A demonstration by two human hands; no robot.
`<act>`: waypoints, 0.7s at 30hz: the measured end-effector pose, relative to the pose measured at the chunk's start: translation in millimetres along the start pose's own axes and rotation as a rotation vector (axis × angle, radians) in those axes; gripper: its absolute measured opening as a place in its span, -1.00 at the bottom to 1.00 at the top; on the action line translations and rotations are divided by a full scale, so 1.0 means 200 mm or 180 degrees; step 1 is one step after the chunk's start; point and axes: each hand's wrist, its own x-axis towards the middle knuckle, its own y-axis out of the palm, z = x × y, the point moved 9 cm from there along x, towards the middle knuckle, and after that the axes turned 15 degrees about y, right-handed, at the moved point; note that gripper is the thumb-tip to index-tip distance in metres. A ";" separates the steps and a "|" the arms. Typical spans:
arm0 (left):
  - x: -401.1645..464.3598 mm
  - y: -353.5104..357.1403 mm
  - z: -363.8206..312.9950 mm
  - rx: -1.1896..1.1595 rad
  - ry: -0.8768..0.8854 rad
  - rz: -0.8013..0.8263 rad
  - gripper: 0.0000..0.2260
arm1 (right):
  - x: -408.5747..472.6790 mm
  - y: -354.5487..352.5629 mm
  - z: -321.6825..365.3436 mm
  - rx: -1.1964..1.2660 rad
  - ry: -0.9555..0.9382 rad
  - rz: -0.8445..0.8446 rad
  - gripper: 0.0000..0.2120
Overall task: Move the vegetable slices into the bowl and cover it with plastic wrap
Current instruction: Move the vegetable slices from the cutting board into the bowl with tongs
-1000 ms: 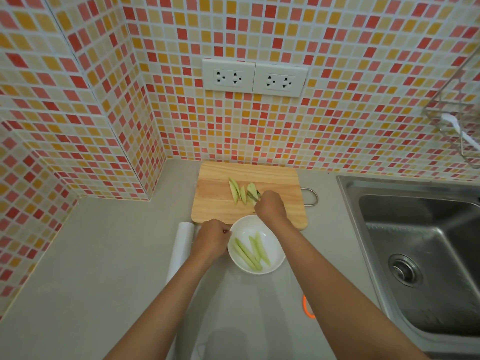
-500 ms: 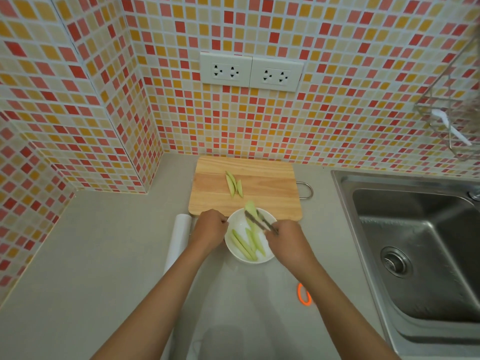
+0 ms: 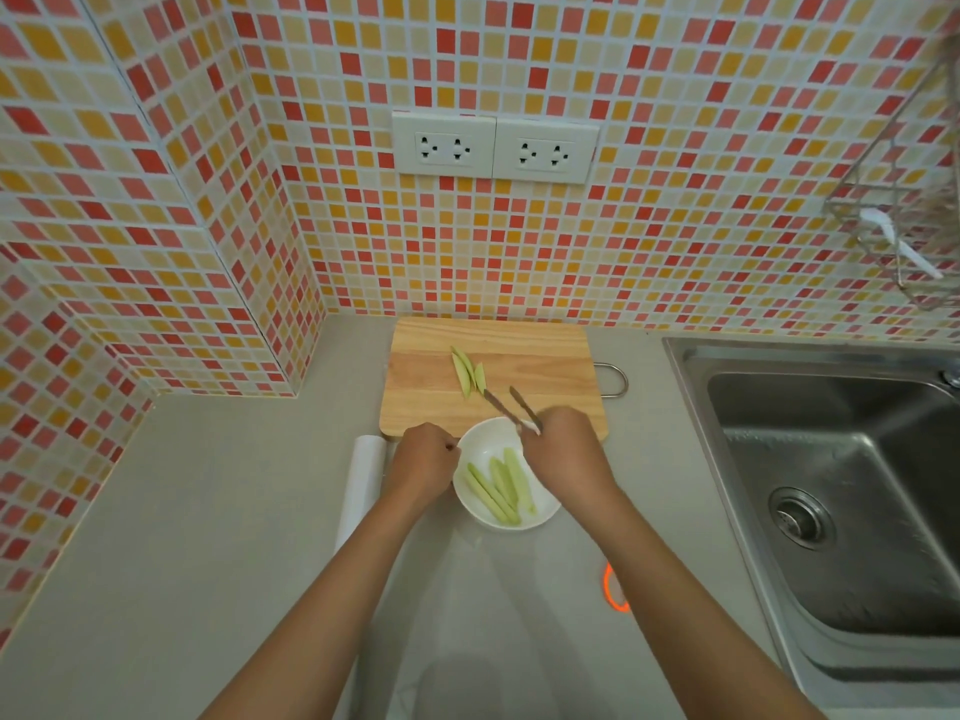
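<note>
A: Slices?
B: Pale green vegetable slices [image 3: 498, 485] in round white bowl [image 3: 480, 517], counter's middle; three more [image 3: 467, 374] on wooden cutting board [image 3: 540, 356].
A: Hands?
B: Right hand [image 3: 563, 449] grips metal tongs [image 3: 511, 407], prongs apart; left hand [image 3: 421, 462] holds bowl rim.

We see two bare forearms reaching up from the lower edge of the view, each ending in a hand: the left hand [image 3: 422, 462] and the right hand [image 3: 563, 452]. No sleeve shows on either arm as far as the frame reaches; both are uncovered from the lower edge to the wrist. We make out no watch, ring, bracelet or glove on either hand. The arms look slender, and they widen toward the lower edge under the wide-angle lens.
</note>
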 end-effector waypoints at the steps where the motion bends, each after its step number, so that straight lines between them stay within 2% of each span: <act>1: 0.00 0.00 0.00 0.0020 0.0011 -0.0006 -0.77 | 0.06 0.01 0.05 0.0040 -0.0005 0.0011 -0.66; 9: 0.00 0.01 0.02 -0.0076 0.0048 0.0009 -0.74 | 0.37 0.22 0.23 -0.0316 0.0138 0.0069 -0.72; 21: 0.01 0.02 0.03 -0.0147 0.0051 0.0037 -0.78 | 0.42 0.27 0.24 -0.0703 0.0041 0.0010 -0.67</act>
